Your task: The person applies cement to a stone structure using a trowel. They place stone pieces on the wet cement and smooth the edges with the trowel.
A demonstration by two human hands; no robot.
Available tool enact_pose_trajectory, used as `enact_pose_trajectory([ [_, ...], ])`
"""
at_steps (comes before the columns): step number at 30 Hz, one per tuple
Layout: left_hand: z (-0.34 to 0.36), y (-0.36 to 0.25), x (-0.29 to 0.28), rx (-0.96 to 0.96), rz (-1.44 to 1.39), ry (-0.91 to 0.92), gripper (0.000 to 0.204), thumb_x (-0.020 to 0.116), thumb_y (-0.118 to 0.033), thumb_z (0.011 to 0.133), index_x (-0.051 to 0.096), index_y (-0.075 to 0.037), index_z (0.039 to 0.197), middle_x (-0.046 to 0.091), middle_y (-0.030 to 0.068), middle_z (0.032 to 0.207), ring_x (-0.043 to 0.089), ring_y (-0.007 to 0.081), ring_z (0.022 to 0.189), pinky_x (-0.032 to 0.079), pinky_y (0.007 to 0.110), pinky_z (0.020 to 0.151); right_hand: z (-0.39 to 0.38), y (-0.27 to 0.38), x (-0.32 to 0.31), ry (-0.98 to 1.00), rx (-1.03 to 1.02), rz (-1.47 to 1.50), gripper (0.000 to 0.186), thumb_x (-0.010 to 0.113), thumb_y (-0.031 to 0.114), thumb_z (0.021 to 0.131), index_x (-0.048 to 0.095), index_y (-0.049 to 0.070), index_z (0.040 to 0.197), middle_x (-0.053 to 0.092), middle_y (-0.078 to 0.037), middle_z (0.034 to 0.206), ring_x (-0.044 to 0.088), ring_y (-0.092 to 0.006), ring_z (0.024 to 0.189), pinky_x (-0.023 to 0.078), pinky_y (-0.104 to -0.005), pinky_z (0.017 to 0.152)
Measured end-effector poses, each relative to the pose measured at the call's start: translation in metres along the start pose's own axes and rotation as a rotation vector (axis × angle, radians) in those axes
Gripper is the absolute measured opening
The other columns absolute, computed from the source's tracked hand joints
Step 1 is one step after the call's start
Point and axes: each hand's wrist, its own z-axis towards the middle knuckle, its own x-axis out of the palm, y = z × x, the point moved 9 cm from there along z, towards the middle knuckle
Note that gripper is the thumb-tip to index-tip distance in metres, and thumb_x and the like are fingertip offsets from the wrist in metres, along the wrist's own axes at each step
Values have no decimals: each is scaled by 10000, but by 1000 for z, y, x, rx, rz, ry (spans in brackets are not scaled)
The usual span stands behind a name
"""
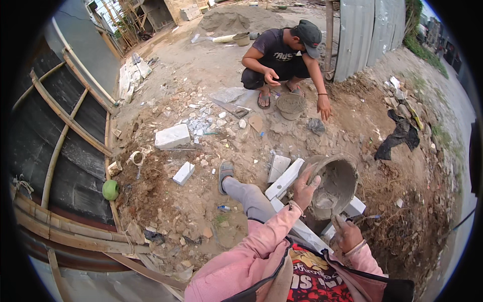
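A cement-crusted bucket [344, 173] is tipped on its side in front of me, its mouth turned toward me and grey mortar residue inside. My left hand [304, 190] is closed on its left side, thumb at the rim. At the rim's lower edge, the fingers of my right hand [347, 234] grip the bucket. Under and beside it lie white lightweight blocks, one long block [285, 180] by my left hand and another block [355, 207] partly hidden behind the bucket.
A co-worker [284, 58] squats ahead, one hand reaching to the ground beside a mortar-filled bucket [291, 104]. Loose white blocks [172, 136] and rubble are scattered leftward. A bamboo-framed dark wall [65, 126] stands left; black cloth [398, 135] lies right. A sand pile [226, 21] rises behind.
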Motion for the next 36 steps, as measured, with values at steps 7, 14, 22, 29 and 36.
enact_pose_trajectory([
  [7,30,-50,5,53,-237,60,455,635,-149,916,500,25,1314,559,88,1271,508,163,1143,360,292,1015,25,16,-13,-246,38,-2,676,609,60,780,381,122,1413,531,-173,906,600,-372,704,511,-451,617],
  [14,28,-32,-3,18,-234,-11,356,622,-128,916,560,-5,1244,610,49,1133,566,147,996,456,306,896,3,-39,-30,-398,-10,40,664,587,38,778,397,160,1402,530,-153,848,607,-342,661,506,-466,583],
  [22,28,-52,-17,58,-101,4,286,548,-182,938,573,-3,1159,610,75,1055,569,165,965,451,291,874,-4,-27,6,-68,129,-103,657,587,52,774,408,147,1399,545,-174,915,618,-364,663,521,-463,586],
  [29,14,-42,-9,-28,-206,12,342,549,-202,926,504,-27,1217,578,107,1128,573,217,1005,478,350,878,26,-16,-32,-105,473,950,611,566,64,810,388,10,1392,604,-263,1012,634,-350,722,539,-446,658],
  [36,16,-45,-3,-33,-273,38,323,553,-207,927,533,-1,1175,590,94,1092,567,176,955,459,310,860,22,8,-13,-26,167,234,608,567,70,800,404,5,1382,589,-258,1024,608,-416,893,504,-463,787],
])
